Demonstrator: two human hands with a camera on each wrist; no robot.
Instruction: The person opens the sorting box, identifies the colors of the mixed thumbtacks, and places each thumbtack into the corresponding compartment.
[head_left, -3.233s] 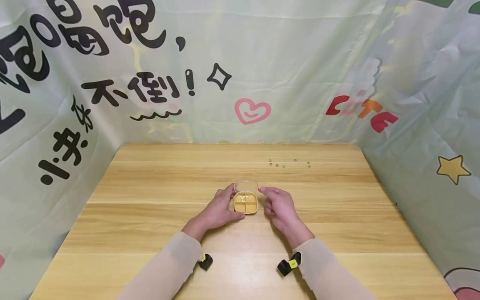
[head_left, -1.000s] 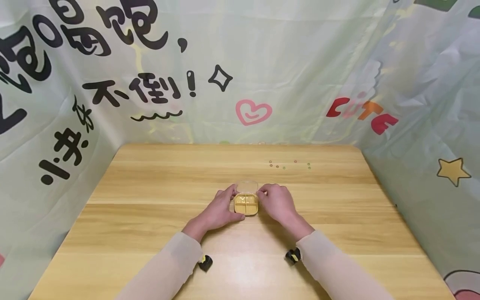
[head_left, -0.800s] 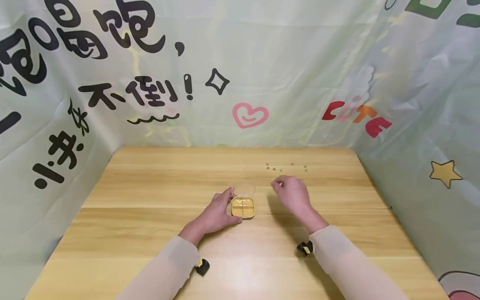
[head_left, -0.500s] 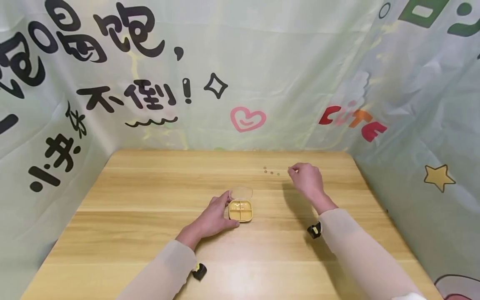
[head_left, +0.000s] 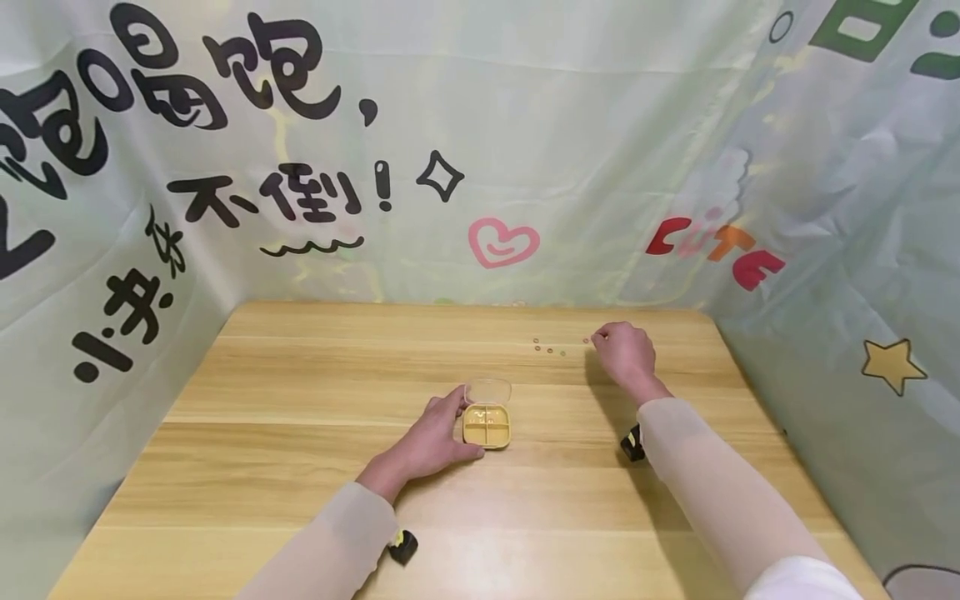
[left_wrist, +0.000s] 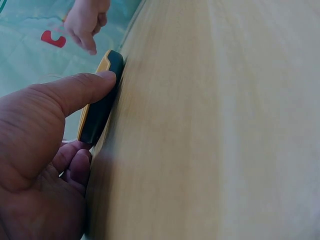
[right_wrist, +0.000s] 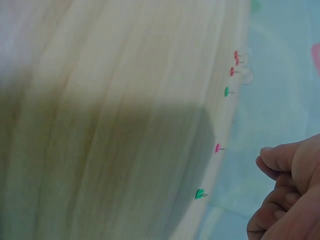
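My left hand (head_left: pixel 433 439) grips a small yellow box (head_left: pixel 487 434) by its left side, thumb at the front edge. Four compartments show inside it; whether the back ones hold anything is too small to tell. Its clear lid (head_left: pixel 489 391) stands open at the back. Farther right and back is my right hand (head_left: pixel 627 355), thumb and forefinger tips together and the other fingers curled, with nothing seen between them. In the right wrist view, small red pieces (right_wrist: pixel 232 71), a pink piece (right_wrist: pixel 217 148) and green pieces (right_wrist: pixel 200 194) lie on the table, apart from that hand (right_wrist: pixel 292 192).
The wooden table (head_left: pixel 300 400) carries both hands' surroundings, its back edge against a printed cloth (head_left: pixel 600 150). More cloth hangs at the left and right sides. A black wrist camera (head_left: pixel 403 547) sits at the left sleeve, another (head_left: pixel 632 443) at the right.
My right hand has left the box's right side, where it pinched something red earlier, and moved back and right to the small pieces. My left hand still holds the box. The head view has shifted slightly.
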